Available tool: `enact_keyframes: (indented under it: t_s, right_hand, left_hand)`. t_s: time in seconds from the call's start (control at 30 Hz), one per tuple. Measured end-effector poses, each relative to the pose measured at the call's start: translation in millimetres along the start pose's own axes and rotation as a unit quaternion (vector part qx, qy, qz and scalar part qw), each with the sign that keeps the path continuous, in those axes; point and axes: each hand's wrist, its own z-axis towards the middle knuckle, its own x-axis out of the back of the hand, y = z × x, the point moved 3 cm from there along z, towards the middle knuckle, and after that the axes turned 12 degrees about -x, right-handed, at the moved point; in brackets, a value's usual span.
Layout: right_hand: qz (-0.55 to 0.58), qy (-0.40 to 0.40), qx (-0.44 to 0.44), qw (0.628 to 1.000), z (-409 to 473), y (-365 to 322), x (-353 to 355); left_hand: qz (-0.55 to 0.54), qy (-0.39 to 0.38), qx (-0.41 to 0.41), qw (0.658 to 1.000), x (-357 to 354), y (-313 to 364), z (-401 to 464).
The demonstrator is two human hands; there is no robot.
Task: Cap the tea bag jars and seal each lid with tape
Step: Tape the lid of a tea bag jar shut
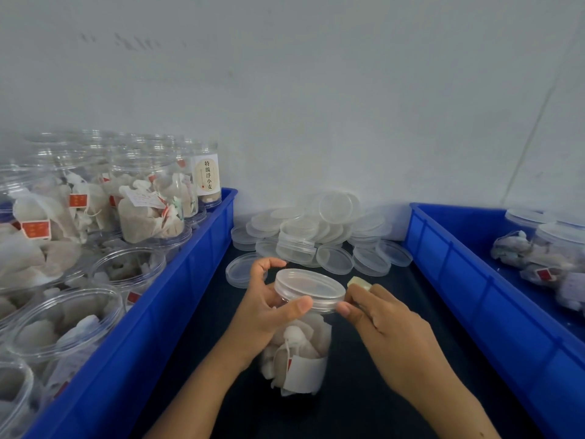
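A clear plastic jar packed with white tea bags stood on the dark table between two blue plastic bins, its clear round lid on. The left hand gripped the jar under the lid; the right hand pinched a small roll of tape at the lid's rim. The left blue bin held open jars of tea bags, the right blue bin capped ones; loose clear lids lay piled behind.
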Motion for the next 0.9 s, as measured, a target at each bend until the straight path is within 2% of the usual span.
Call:
enact_keyframes:
  t_s: [0.13, 0.23, 0.37, 0.5, 0.67, 0.9]
  right_hand:
    - [0.013, 0.003, -0.005, 1.000, -0.8, -1.0, -1.1]
    - [0.033, 0.011, -0.017, 0.999, -2.3, 0.4, -0.9]
    - [0.050, 0.010, -0.026, 0.998, -3.0, -0.2, -4.3]
    - [0.080, 0.011, -0.038, 0.996, -4.3, 0.4, -5.9]
    - [0.084, 0.022, -0.017, 0.996, -5.7, -5.0, -8.0]
    - [0.061, 0.018, -0.009, 0.998, -4.2, -7.3, -7.7]
  left_hand:
    - [-0.039, -0.008, 0.039, 0.998, -5.8, -3.6, -2.1]
    - [-0.028, 0.006, 0.034, 0.999, -7.9, -4.6, -2.1]
    - [0.032, 0.029, -0.010, 0.999, -13.5, 0.3, -5.4]
    - [0.183, 0.070, -0.072, 0.978, -22.2, 7.7, -12.9]
    - [0.281, 0.087, -0.073, 0.953, -28.6, 9.8, -9.6]
    - [0.217, 0.100, -0.077, 0.968, -19.6, 9.7, -2.7]
